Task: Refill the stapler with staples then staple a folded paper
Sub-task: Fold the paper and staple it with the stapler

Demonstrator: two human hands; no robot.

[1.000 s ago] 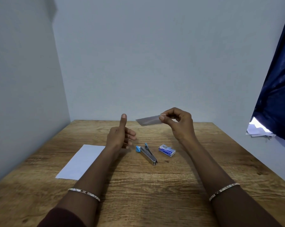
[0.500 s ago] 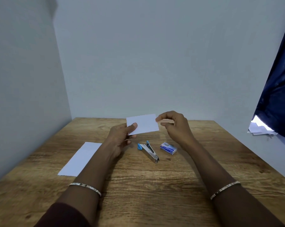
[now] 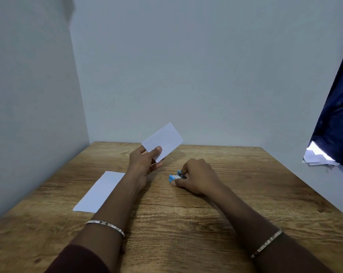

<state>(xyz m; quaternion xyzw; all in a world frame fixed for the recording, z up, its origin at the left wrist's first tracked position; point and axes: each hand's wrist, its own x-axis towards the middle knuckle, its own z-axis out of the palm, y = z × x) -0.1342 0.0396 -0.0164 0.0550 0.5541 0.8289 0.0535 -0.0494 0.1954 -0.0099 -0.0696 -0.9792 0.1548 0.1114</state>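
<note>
Stapler — between right fingers

1. We can read no text, label, brand, number or sign anywhere in this view.
2. The small folded white paper pinched in the left hand shows us a plain white face, with no writing we can make out.
3. The flat white paper sheet lying on the brown wooden table looks plain white to us too.
4. The blue-and-silver metal stapler is mostly covered by the right hand gripping it. Any marking on it is too small for us to tell.
</note>
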